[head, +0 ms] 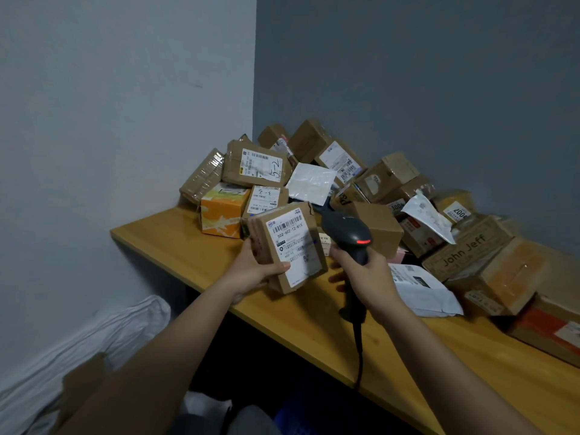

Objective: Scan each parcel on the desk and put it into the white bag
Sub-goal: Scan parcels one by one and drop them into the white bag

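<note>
Left hand [251, 271] grips a small cardboard parcel [290, 246] from its left edge, thumb across the white shipping label, holding it tilted above the desk [314, 324] near the front of the pile. Right hand [367, 274] is wrapped around the handle of a dark barcode scanner [346, 230]; its red light is lit and its head sits just beside the parcel's right edge. A cable hangs from the scanner's handle over the desk's front edge. Behind, a heap of parcels [345, 183] fills the corner: brown boxes, an orange box [222, 211], a box marked "John Jeff" [464, 249], and a white mailer [420, 290]. White bag [94, 340] lies on the floor, lower left.
</note>
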The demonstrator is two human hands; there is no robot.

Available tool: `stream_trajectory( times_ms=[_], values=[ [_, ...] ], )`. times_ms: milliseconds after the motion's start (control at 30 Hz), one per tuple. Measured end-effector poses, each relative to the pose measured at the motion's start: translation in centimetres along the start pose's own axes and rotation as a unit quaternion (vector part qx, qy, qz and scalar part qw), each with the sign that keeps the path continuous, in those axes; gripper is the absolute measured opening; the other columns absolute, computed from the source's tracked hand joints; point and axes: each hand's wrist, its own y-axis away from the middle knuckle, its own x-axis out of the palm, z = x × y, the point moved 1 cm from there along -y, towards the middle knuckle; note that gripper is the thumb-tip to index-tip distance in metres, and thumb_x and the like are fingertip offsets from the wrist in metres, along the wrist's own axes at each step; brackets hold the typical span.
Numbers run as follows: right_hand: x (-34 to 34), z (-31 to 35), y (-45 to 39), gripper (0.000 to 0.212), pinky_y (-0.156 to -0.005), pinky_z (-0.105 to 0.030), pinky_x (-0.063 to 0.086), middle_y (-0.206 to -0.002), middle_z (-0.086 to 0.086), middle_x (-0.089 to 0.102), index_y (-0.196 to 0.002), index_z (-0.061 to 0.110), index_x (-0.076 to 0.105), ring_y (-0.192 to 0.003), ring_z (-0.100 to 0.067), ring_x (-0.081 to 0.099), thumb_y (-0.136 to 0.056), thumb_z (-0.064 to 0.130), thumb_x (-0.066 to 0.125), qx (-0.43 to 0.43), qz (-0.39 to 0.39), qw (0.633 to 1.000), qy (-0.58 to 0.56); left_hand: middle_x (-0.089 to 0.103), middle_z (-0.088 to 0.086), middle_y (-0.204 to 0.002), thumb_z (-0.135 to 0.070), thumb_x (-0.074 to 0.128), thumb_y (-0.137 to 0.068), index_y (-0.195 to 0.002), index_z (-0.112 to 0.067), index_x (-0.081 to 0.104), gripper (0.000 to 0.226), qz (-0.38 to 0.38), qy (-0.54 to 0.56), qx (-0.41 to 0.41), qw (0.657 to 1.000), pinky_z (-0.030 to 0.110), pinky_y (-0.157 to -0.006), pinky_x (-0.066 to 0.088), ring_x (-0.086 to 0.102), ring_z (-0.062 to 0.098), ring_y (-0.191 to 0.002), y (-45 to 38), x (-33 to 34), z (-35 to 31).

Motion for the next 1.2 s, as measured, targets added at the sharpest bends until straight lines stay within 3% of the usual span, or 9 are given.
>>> stream_trajectory(
  times_ms=[133,233,333,500,633,800,967,1133,1200],
  values=[
    [-0.2,0.1,1.6,0.016,-0.046,-0.02,0.047,-0.073,-0.005,0.062,-0.09,0.013,0.063,-0.051,-0.005,0.057,-0.091,0.028,0.067,-0.005,0.056,0.995,0.079,0.05,0.003,-0.14,-0.008,0.083,-0.07,-0.151,-0.027,0.02,0.104,0.017,-0.029,0.02,0.999,0.045,-0.083,0.057,0.055,0.023,-0.116,0.1,0.2,-0.4],
    [0.0,0.0,2.1,0.021,-0.048,-0.02,0.05,-0.079,-0.014,0.065,-0.095,0.009,0.064,-0.054,-0.009,0.059,-0.091,0.03,0.067,-0.006,0.063,0.992,0.105,0.049,0.005,-0.14,-0.005,0.079,-0.074,-0.151,-0.026,0.019,0.099,0.017,-0.043,0.026,0.999,0.037,-0.078,0.055,0.053,0.023,-0.113,0.4,0.8,-0.7],
    [0.1,0.0,2.3,0.025,-0.049,-0.022,0.051,-0.08,-0.015,0.066,-0.095,0.007,0.063,-0.055,-0.012,0.06,-0.091,0.031,0.067,-0.002,0.063,0.992,0.113,0.047,0.007,-0.142,-0.004,0.076,-0.076,-0.151,-0.024,0.018,0.097,0.02,-0.043,0.02,0.999,0.032,-0.07,0.055,0.051,0.028,-0.123,0.5,1.1,-0.9],
    [0.0,0.1,2.4,0.024,-0.049,-0.022,0.051,-0.077,-0.011,0.064,-0.095,0.008,0.062,-0.054,-0.01,0.06,-0.091,0.032,0.066,0.003,0.069,0.99,0.122,0.044,0.008,-0.144,-0.01,0.08,-0.073,-0.152,-0.026,0.016,0.103,0.011,-0.055,0.011,0.998,0.05,-0.093,0.052,0.05,0.031,-0.126,0.0,1.0,-1.0],
    [0.0,0.2,2.5,0.025,-0.049,-0.022,0.051,-0.076,-0.009,0.064,-0.096,0.008,0.062,-0.051,-0.007,0.059,-0.091,0.032,0.066,0.002,0.07,0.991,0.116,0.042,0.008,-0.146,-0.01,0.079,-0.075,-0.153,-0.024,0.013,0.102,0.016,-0.063,0.016,0.998,0.038,-0.079,0.054,0.049,0.031,-0.127,0.1,1.2,-1.1],
    [0.0,0.2,2.5,0.023,-0.052,-0.026,0.052,-0.087,-0.017,0.068,-0.096,0.01,0.063,-0.058,-0.014,0.063,-0.09,0.032,0.068,-0.002,0.088,0.991,0.103,0.042,0.008,-0.146,-0.013,0.08,-0.073,-0.153,-0.023,0.013,0.105,0.014,-0.065,0.02,0.998,0.043,-0.088,0.054,0.048,0.031,-0.127,-0.1,1.0,-0.9],
    [1.0,0.7,2.4,0.023,-0.051,-0.024,0.051,-0.088,-0.016,0.069,-0.096,0.01,0.063,-0.055,-0.01,0.063,-0.089,0.031,0.068,-0.009,0.098,0.99,0.1,0.045,0.006,-0.144,-0.014,0.083,-0.071,-0.151,-0.026,0.019,0.103,-0.003,-0.042,0.029,0.999,0.05,-0.094,0.052,0.049,0.029,-0.127,0.4,-0.9,-0.6],
    [4.3,2.2,2.4,0.023,-0.052,-0.027,0.051,-0.081,-0.015,0.067,-0.095,0.006,0.065,-0.055,-0.012,0.061,-0.089,0.028,0.069,-0.013,0.132,0.987,0.088,0.049,0.001,-0.141,-0.019,0.083,-0.071,-0.146,-0.027,0.027,0.094,-0.054,0.008,0.031,0.998,0.043,-0.091,0.054,0.055,0.025,-0.121,2.7,-5.5,-0.1],
    [6.5,2.8,2.3,0.022,-0.053,-0.029,0.051,-0.08,-0.014,0.066,-0.094,0.005,0.064,-0.058,-0.016,0.061,-0.089,0.026,0.069,-0.013,0.15,0.984,0.092,0.054,0.0,-0.136,-0.019,0.083,-0.071,-0.143,-0.026,0.031,0.089,-0.092,0.025,0.042,0.995,0.038,-0.083,0.057,0.059,0.021,-0.114,4.1,-7.9,0.1]
  ],
)
